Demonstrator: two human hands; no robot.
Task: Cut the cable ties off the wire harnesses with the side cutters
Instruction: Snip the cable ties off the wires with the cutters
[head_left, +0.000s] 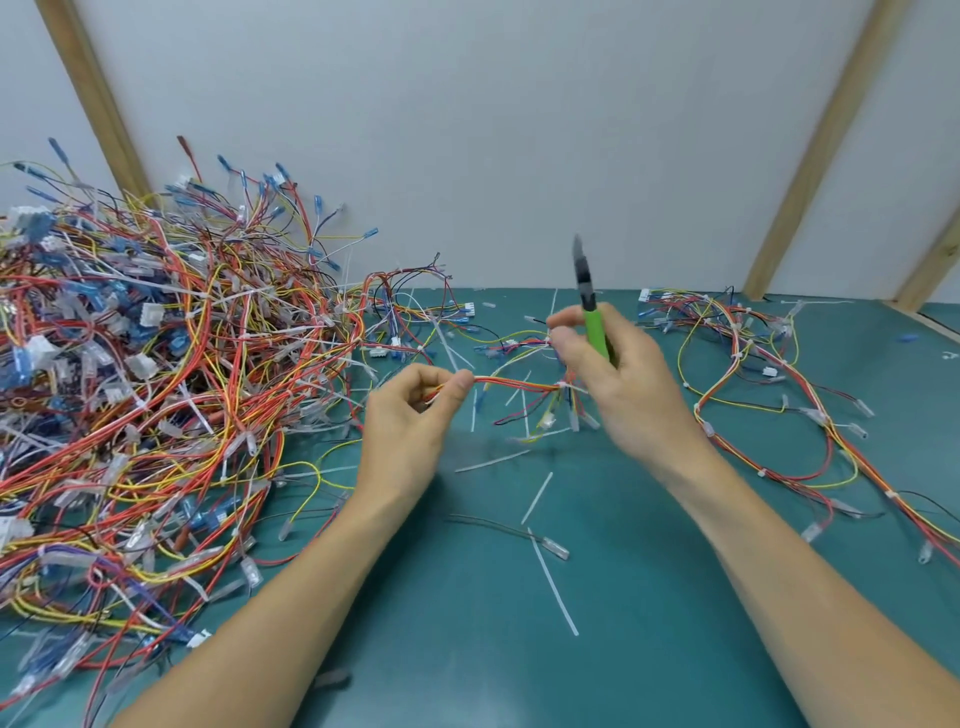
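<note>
Left hand (415, 410) above the green mat (649, 597), thumb and curled fingers pinching a red-orange-yellow wire harness (514, 385) near its left end; harness runs level to the right, off the mat, to a white cable tie (563, 386) where the wires fan downward into clear-sleeved terminals; right hand (618, 374) just right of that tie, fingers wrapped round the green handles of the side cutters (592, 306); cutters upright, dark nose pointing up and blurred, so whether the blades are apart cannot be told; nose well above the harness, not touching it; large tangled pile of harnesses (156, 374) at left, red, yellow, blue and white, reaching the grey back wall (493, 130); a smaller spread of harnesses (753, 374) on the mat at right, white ties visible along its strands; cut-off white tie pieces (553, 587) scattered on the mat between and in front of the forearms; a loose black wire with a clear terminal (550, 546) lying near them; wooden battens (815, 150) slanting up the wall on both sides.
</note>
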